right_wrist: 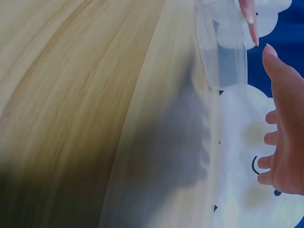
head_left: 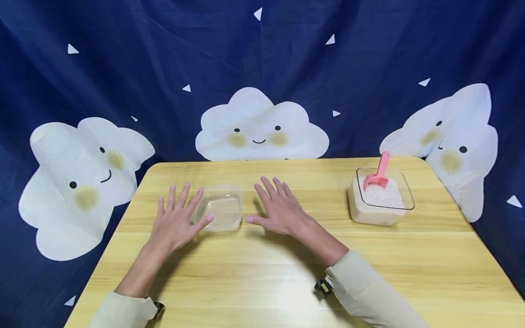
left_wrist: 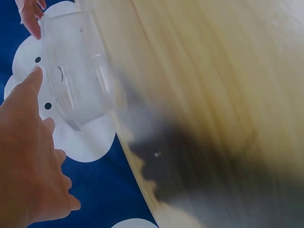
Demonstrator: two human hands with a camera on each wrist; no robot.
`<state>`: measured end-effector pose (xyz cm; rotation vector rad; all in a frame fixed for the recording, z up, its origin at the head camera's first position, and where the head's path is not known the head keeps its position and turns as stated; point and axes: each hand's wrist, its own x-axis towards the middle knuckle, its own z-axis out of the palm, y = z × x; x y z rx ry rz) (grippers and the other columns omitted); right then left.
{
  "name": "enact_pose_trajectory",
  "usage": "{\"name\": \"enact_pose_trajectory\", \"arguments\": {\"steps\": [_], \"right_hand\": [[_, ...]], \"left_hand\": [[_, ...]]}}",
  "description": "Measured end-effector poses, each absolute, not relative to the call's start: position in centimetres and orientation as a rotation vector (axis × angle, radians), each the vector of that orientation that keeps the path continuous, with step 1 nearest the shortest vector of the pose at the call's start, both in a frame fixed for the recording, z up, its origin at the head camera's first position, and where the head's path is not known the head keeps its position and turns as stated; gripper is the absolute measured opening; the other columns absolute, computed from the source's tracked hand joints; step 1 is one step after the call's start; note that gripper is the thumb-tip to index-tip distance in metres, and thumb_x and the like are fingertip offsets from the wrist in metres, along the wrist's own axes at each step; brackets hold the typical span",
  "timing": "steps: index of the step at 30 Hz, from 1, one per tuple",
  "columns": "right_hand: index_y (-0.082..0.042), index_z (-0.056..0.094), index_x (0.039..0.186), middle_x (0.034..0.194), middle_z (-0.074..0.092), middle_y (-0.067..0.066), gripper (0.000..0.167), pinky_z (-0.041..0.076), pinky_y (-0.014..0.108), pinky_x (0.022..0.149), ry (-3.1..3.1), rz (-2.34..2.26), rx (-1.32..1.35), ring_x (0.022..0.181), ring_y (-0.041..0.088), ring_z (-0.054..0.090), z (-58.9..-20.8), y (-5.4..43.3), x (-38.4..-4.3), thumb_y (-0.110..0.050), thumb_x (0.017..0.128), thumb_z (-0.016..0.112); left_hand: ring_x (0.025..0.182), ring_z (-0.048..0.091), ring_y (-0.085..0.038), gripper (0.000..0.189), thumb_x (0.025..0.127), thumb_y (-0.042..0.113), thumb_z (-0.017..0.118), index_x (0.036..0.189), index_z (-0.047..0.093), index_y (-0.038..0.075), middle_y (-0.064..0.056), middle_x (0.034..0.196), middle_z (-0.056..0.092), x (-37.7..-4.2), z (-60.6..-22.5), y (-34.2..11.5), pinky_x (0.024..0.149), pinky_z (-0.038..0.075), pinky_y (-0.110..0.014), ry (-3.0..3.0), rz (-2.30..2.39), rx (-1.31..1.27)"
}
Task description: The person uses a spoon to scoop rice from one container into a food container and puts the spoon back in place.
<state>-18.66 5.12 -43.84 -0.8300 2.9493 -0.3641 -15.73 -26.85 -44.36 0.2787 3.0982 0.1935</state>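
Note:
A clear, square plastic container stands on the wooden table between the two hands. My left hand hovers at its left side with fingers spread, the thumb overlapping the container in the head view. To its right, my right hand is held above the table, fingers spread and apart from the container. Neither hand holds anything. In the left wrist view the clear container lies beyond the left thumb; the right wrist view shows the same container near the right thumb.
At the table's right stands a clear box of white powder or fine grains, with a pink scoop stuck in it, handle up. The light wooden table ends at a dark blue curtain printed with clouds.

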Motion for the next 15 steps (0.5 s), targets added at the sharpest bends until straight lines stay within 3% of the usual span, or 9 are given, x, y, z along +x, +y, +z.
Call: {"name": "enact_pose_trajectory", "arguments": {"steps": [15], "right_hand": [[-0.011, 0.022, 0.165, 0.175, 0.015, 0.015, 0.101, 0.016, 0.057, 0.13, 2.928, -0.385, -0.869, 0.16, 0.044, 0.018, -44.6, 2.8, -18.9, -0.079, 0.094, 0.041]], "left_hand": [[0.159, 0.004, -0.054, 0.089, 0.095, 0.081, 0.036, 0.167, 0.014, 0.033, -0.014, 0.176, 0.008, -15.7, -44.9, -27.7, 0.12, 0.004, -0.078, 3.082, 0.256, 0.241]]}}
